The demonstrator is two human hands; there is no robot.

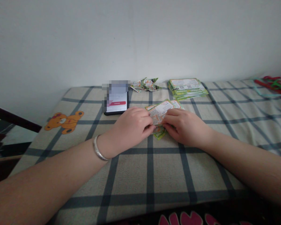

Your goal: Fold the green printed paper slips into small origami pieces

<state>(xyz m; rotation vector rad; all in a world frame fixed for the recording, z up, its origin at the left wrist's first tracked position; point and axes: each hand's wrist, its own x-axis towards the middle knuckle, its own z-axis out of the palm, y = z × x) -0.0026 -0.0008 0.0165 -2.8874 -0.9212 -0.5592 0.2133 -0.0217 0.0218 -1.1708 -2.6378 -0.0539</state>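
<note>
My left hand [132, 126], with a silver bangle on its wrist, is closed at the left edge of a printed paper card [159, 112] in green, white and orange. Opposite it, my right hand [186, 126] pinches the same card's lower right side between thumb and fingers. A green corner of paper sticks out below my fingertips; whether it belongs to the same card is hidden by my fingers. Another printed sheet shows behind the card at its upper right. Beyond my hands lie pointed folded-paper shapes [146, 85], and a stack of similar printed cards [187, 88] rests to their right.
A phone [117, 100] with a lit screen lies at the back left, part of it pixelated. The checked tablecloth [135, 175] carries a teddy bear picture [65, 122]. Red and green strips [275, 83] lie in a clear tray at the far right. A white wall [140, 40] stands behind.
</note>
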